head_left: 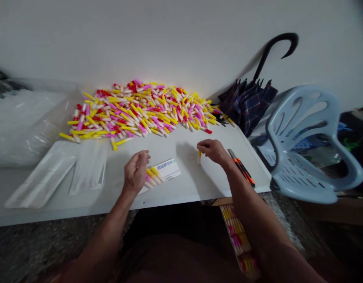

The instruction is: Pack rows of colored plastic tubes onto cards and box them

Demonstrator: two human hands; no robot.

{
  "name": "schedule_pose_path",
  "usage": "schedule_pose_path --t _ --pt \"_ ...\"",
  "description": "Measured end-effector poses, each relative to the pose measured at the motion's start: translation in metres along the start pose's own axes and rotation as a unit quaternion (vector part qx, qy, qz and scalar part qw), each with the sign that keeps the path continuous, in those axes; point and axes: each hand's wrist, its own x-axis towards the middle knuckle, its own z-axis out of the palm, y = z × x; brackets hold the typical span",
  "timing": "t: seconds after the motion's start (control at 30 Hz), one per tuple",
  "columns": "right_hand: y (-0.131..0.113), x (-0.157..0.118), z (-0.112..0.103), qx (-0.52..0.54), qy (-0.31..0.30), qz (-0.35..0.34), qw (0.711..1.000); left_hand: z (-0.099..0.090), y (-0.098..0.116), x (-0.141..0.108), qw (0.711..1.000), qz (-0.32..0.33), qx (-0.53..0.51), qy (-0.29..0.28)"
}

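My right hand [212,151] pinches a small yellow-and-white plastic tube [199,157], upright just above the tabletop. My left hand [136,171] is beside a short row of similar tubes [154,175], yellow and pink with whitish ends, lying on a white printed card [169,169]. Its fingers are pressed together and curled, and whatever they may hold is hidden. A thin rubber band [191,157] lies on the table left of the right hand. Behind both hands spreads a big pile of two-coloured tubes [146,108] in yellow, red, pink and white.
Clear plastic bags [90,167] lie at left on the white table [116,202], near a large bag [31,122]. An orange box cutter [242,169] rests by the right forearm. At right are a folded umbrella [248,102] and a blue chair [305,145]. Below, a box [233,232] holds bundled tubes.
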Motion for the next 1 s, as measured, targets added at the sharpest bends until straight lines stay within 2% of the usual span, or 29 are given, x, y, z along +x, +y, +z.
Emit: schedule_pose_path --t 0.07,0.13,0.23,0.3,0.4,0.5,0.57,0.63,0.8,1.0 --pt "0.002 -0.001 0.008 -0.081 0.047 0.016 0.995 -0.011 0.005 0.005 0.999 -0.007 -0.003 0.052" --pt "0.002 -0.011 0.02 -0.136 0.072 0.059 0.986 -0.021 0.007 0.008 0.997 0.005 0.015 0.077" --pt "0.001 -0.032 0.036 -0.207 0.047 0.1 0.972 -0.028 0.009 0.007 0.994 0.03 0.063 0.084" --pt "0.001 -0.043 0.042 -0.24 0.034 0.095 0.965 -0.025 0.01 0.004 0.992 0.048 0.098 0.062" --pt "0.004 -0.052 0.045 -0.238 0.055 0.074 0.967 -0.009 0.011 -0.004 0.979 0.112 0.169 -0.031" --pt "0.002 -0.057 0.044 -0.188 0.077 0.058 0.978 0.012 0.008 -0.012 0.934 0.181 0.28 -0.127" --pt "-0.004 -0.06 0.042 -0.152 0.064 0.035 0.986 0.023 0.002 -0.015 0.906 0.197 0.34 -0.156" --pt "-0.012 -0.062 0.041 -0.127 0.026 -0.002 0.992 0.029 -0.003 -0.016 0.893 0.197 0.369 -0.164" --pt "-0.031 -0.065 0.036 -0.099 -0.064 -0.05 0.992 0.029 -0.007 -0.012 0.904 0.183 0.336 -0.192" --pt "-0.033 -0.068 0.04 -0.063 -0.111 -0.074 0.989 0.026 -0.014 -0.016 0.926 0.225 0.241 -0.185"
